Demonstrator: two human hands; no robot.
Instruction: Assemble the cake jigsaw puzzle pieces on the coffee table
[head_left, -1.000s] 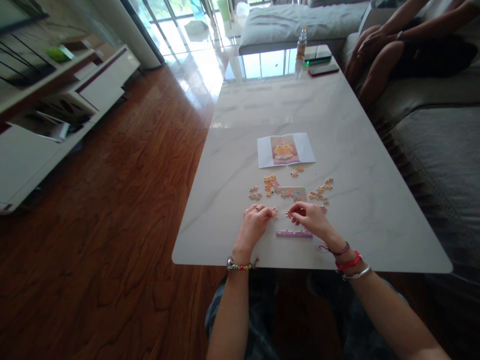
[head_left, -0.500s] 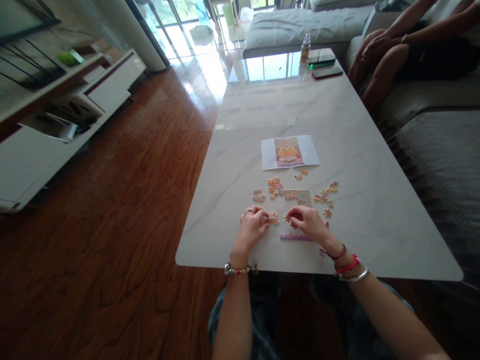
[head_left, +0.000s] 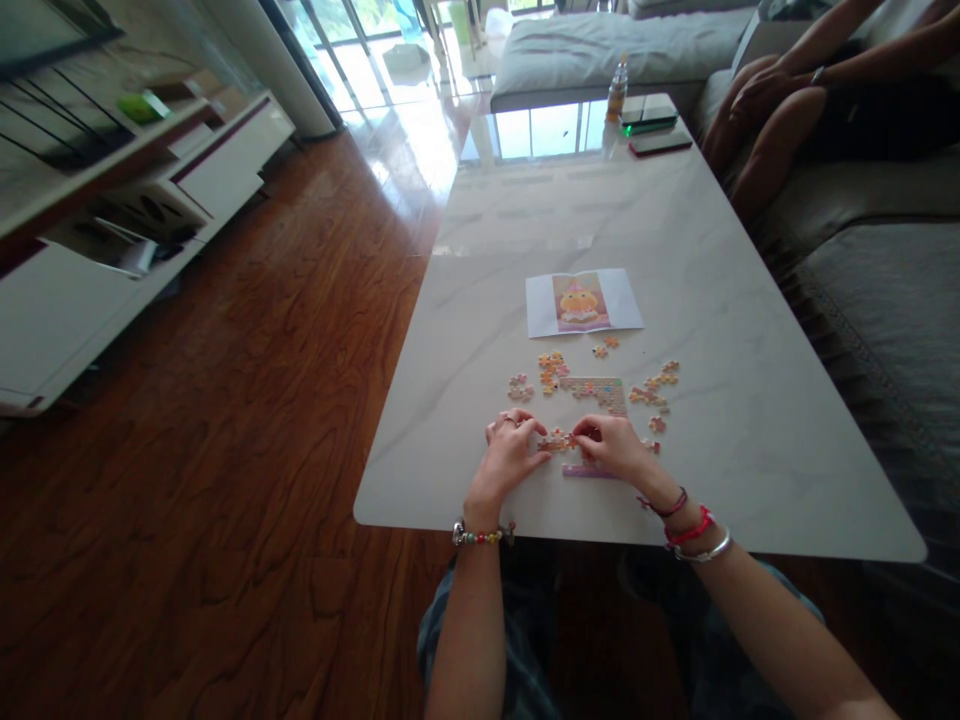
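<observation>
Small joined jigsaw pieces (head_left: 555, 441) lie on the table just beyond my left hand (head_left: 511, 452). Its thumb and index finger grip their left end from both sides. My right hand (head_left: 613, 447) pinches a jigsaw piece at the right end of that cluster, touching it; the fingertips partly hide this piece. Behind the hands is a partly assembled section (head_left: 592, 388) of the puzzle. A purple assembled strip (head_left: 589, 471) lies in front, its right end covered by my right hand.
Loose pieces lie in groups at the left (head_left: 553, 370) and right (head_left: 654, 388). A folded sheet with a printed picture (head_left: 579, 303) rests farther back on the marble-look table (head_left: 480, 330). A bottle (head_left: 617, 92) and phones (head_left: 660, 143) stand at the far end; a person (head_left: 780, 110) sits at right.
My right hand has brought its piece leftward against the joined pieces. My left thumb and index finger have spread a little around the cluster. The view has shifted slightly.
</observation>
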